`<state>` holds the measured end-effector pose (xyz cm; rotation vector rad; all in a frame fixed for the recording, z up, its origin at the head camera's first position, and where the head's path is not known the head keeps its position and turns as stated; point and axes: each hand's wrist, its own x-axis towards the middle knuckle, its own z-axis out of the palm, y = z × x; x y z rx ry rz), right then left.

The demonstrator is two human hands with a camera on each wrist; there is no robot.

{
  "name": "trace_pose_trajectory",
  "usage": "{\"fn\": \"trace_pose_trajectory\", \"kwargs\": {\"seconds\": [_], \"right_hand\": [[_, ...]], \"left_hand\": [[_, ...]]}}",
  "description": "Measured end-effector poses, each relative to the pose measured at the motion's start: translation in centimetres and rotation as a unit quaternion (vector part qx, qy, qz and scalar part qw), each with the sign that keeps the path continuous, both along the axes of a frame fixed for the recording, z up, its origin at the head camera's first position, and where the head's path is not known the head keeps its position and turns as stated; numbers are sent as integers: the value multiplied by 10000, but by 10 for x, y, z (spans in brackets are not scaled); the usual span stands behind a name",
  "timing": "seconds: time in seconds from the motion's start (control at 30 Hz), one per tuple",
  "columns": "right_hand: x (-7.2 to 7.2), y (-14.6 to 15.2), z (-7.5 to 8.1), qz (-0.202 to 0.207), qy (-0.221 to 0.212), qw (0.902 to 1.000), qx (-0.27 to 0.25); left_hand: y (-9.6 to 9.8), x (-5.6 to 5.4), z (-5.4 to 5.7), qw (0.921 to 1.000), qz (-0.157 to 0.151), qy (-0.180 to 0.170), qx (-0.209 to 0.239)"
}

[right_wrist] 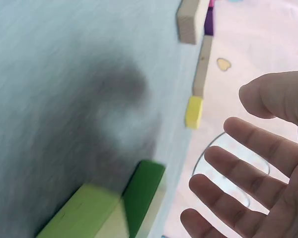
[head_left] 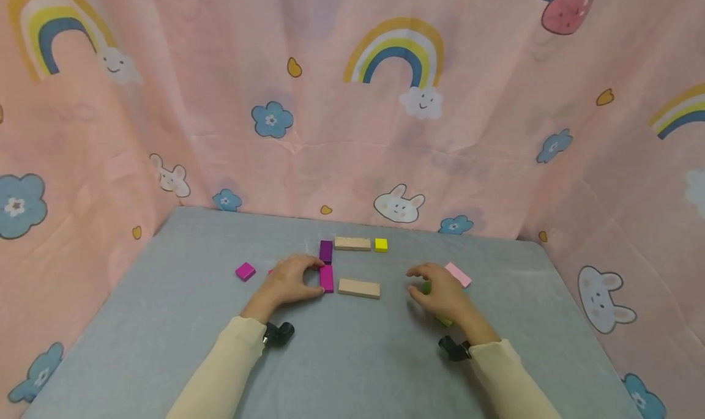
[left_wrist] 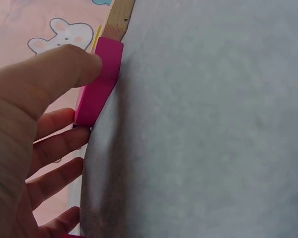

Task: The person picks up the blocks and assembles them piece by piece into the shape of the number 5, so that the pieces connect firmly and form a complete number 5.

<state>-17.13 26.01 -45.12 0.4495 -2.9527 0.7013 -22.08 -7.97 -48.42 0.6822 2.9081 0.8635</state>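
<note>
In the head view my left hand [head_left: 287, 279] pinches a magenta block [head_left: 327, 279] by its ends, thumb at the near end and a finger at the far end. That block lies in line with a purple block [head_left: 326, 251] just beyond it. Right of it is a plain wooden block [head_left: 359, 288]. My right hand [head_left: 445, 292] hovers with loosely bent, spread fingers and nothing between them. Beneath it lie a dark green block [right_wrist: 145, 191] and a light green block [right_wrist: 82, 213], clearest in the right wrist view.
Farther back lie another wooden block [head_left: 352, 243] and a yellow cube [head_left: 381, 245]. A pink block [head_left: 458, 274] sits beyond the right hand, and a magenta block [head_left: 245, 271] lies at left. A patterned pink curtain [head_left: 330, 162] hangs behind the grey table [head_left: 352, 370].
</note>
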Motion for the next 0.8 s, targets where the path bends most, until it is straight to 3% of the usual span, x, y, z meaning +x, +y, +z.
{"fn": "trace_pose_trajectory", "kwargs": {"seconds": [0.17, 0.47, 0.8], "right_hand": [[0, 14, -4, 43, -9, 9998, 185], [-5, 31, -13, 188, 569, 9930, 1016], [-5, 36, -16, 167, 285, 9936, 1082]], "left_hand": [[-1, -1, 0, 10000, 21, -22, -1], [-1, -2, 0, 10000, -14, 40, -30], [-1, -2, -2, 10000, -3, 47, 40]]}}
